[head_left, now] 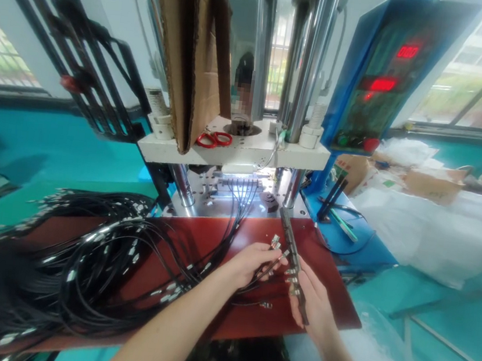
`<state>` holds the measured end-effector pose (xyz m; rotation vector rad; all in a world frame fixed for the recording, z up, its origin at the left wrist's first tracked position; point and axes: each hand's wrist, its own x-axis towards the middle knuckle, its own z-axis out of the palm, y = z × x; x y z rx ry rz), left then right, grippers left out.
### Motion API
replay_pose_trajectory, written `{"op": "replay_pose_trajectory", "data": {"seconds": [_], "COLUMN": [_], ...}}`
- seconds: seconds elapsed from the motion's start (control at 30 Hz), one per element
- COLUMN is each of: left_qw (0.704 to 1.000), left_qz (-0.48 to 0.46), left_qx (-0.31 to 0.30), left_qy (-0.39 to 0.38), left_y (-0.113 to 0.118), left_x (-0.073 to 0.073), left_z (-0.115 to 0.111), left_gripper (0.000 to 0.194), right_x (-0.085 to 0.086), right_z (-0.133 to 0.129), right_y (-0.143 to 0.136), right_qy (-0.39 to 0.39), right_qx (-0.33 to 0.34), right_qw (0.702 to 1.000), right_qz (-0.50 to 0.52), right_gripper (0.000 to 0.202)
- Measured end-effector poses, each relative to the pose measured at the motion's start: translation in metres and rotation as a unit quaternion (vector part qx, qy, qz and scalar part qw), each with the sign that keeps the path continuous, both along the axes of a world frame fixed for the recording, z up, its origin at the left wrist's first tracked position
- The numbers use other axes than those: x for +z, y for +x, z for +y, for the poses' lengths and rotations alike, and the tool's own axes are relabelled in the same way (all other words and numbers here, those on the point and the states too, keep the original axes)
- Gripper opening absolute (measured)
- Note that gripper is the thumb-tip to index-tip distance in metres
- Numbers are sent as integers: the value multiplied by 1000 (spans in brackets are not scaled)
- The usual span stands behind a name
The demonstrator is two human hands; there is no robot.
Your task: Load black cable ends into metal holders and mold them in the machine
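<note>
My left hand (259,263) pinches several black cables with small metal plugs (276,242) at their ends. Just to its right, my right hand (314,301) is wrapped around a long, dark slotted bar (290,236), held at a slant. A few metal plugs sit along the bar's left side, close to my left fingertips. One loose cable plug (266,305) lies on the red-brown board (326,308) below my hands. Further cables (238,203) run from the board into a lit fixture (233,188) in the press.
A big bundle of black cables (101,245) covers the board's left side. Ahead stands the press, its white plate (235,156) carrying red-handled scissors (214,139) and cardboard (194,63). A blue control box (377,74) with red displays is at right, near white plastic bags (428,227).
</note>
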<state>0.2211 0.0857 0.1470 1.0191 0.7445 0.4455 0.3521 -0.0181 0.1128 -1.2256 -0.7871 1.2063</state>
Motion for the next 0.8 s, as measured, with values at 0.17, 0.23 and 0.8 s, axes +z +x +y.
{"op": "replay_pose_trajectory", "data": {"seconds": [0.17,0.23,0.8], "left_qw": [999,998,915], "left_qz": [-15,10,164], "left_qx": [-27,-25,21], "left_qy": [28,49,369], "left_y": [1,3,9], "left_x": [-2,-3,0], "left_z": [1,1,-3], "left_gripper": [34,27,14], "right_x": [-2,-2,7], "right_z": [0,0,3], "right_y": [1,2,-2], "right_qy": [3,-1,-15], "right_qx": [4,6,45], "right_qw": [1000,1000,993], "right_qz": [1,1,-105], "right_gripper": [61,63,66]}}
